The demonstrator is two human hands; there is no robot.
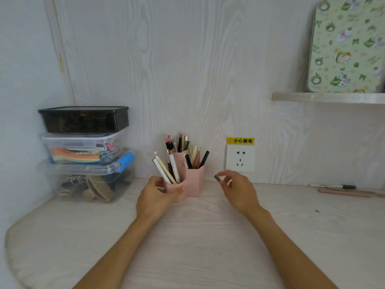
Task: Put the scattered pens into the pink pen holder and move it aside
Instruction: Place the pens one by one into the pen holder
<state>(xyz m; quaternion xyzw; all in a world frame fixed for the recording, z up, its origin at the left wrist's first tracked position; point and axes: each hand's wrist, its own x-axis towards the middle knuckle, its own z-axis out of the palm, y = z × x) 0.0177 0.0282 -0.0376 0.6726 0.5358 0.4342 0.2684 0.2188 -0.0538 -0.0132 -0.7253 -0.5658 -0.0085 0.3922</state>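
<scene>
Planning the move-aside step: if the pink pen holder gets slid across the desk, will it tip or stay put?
The pen holder probably slides rather than tips: three joined cups give a wide base. Its tall pens lean outward, so a quick shove might rattle or spill them. It looks like light plastic; the left hand alone could likely move it.

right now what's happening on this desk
A person is tidying pens into a pink pen holder near the back wall. The left hand is on the holder's front compartment; the right hand hovers beside it, apparently pinching a small dark object, too blurred to identify. The holder is already full of pens, but a few pens are lying on the desk at the far right.
</scene>
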